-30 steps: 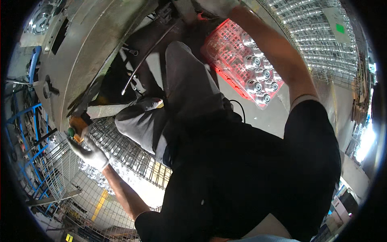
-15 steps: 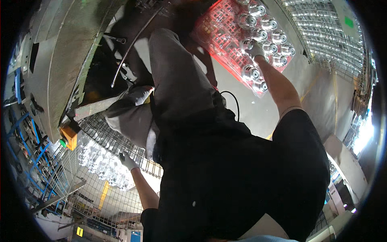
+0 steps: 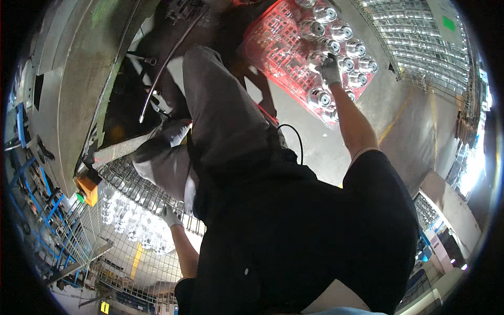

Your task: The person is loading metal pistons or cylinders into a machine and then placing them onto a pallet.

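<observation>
My right hand [image 3: 329, 72], in a pale glove with dark fingertips, reaches into a red plastic crate [image 3: 251, 46] at the upper right. Its thumb and fingers close about a shiny cup-shaped piece [image 3: 316, 59]; the inner side of the grip is hidden. Several like pieces, each with a round, holed end, stand around it under clear film. At the lower left my gloved left hand [image 3: 171, 216] rests with bent fingers on the rim of a wire cage [image 3: 137, 184]. Bright, shiny pieces [image 3: 139, 223] lie beside that hand.
A large metal machine body [image 3: 79, 89] stands on the left, with an orange box bearing a green button [image 3: 86, 191]. A hose [image 3: 167, 63] hangs near my leg. Another wire cage [image 3: 415, 42] with stacked shiny pieces is at the far right, past grey floor.
The whole view has shifted slightly. My right hand has moved a little nearer within the crate. My left hand's fingers have drawn back from over the shiny pieces to the cage rim.
</observation>
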`<state>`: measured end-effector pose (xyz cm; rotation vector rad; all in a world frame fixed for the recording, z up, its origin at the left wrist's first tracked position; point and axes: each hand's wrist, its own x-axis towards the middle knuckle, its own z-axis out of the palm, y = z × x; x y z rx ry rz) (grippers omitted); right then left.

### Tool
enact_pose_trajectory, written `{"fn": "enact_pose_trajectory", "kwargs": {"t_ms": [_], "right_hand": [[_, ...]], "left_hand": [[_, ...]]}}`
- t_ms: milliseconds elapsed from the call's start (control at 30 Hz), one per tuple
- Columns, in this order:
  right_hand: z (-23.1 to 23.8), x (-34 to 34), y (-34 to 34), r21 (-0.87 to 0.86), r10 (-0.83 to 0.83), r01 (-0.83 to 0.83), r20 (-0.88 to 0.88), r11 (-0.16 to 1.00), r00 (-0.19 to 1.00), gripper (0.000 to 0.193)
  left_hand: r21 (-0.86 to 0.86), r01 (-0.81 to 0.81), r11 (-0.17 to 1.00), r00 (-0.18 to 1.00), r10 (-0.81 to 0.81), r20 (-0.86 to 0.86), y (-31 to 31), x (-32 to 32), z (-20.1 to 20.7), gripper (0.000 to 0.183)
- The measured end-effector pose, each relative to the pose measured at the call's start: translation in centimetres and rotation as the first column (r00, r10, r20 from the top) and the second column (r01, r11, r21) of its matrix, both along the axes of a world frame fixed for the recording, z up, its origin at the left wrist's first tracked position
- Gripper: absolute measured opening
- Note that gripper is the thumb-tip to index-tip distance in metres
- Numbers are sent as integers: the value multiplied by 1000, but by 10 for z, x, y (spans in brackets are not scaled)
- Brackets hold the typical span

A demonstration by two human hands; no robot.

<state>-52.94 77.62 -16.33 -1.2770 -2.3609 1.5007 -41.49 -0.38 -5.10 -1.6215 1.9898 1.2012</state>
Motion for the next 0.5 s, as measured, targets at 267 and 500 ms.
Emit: {"fn": "enact_pose_trajectory", "kwargs": {"t_ms": [267, 500], "right_hand": [[86, -1, -30, -467, -331, 160, -312, 870, 890, 62], [53, -27, -33, -431, -158, -49, -431, 901, 888, 48]], "left_hand": [[16, 38, 999, 998, -39, 58, 24, -23, 9, 41], [-18, -67, 998, 969, 61, -237, 18, -45, 37, 38]]}}
